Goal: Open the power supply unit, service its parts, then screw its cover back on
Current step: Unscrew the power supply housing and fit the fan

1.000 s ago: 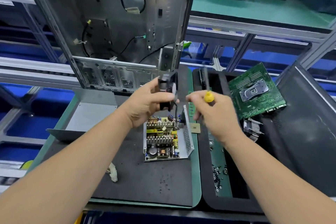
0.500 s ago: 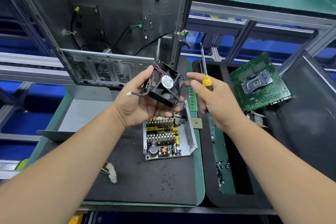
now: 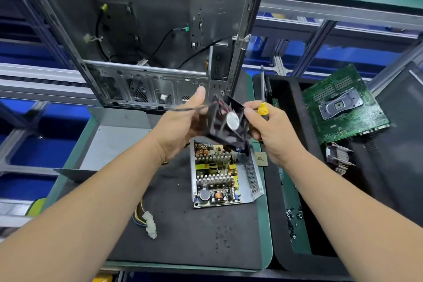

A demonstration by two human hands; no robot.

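The left hand (image 3: 183,128) gripped a black cooling fan (image 3: 229,125), thumb raised along its upper edge and fingers curled behind the frame, so that the fan was lifted clear of the bench and tilted, its round hub label facing the camera. The fan's thin wires trailed leftward over the left hand. The right hand (image 3: 272,135) was closed round a screwdriver (image 3: 262,98) with a yellow handle, shaft pointing up and away, while its forefinger reached across to touch the fan's right edge. Directly below both hands the open power supply unit (image 3: 225,176) lay on a dark mat (image 3: 196,236), its circuit board, heat-sink fins and capacitors exposed and a perforated side wall standing up on its right. Below the left forearm, a white connector (image 3: 150,222) on yellow and black leads rested on the mat. Left of the left hand sat a bent grey metal cover (image 3: 109,142). Beyond the hands an emptied computer case (image 3: 146,30) stood upright. To the right of the right hand, a green motherboard (image 3: 343,107) leaned in a black tray (image 3: 288,261), with loose screws (image 3: 293,220) scattered beneath the right forearm.
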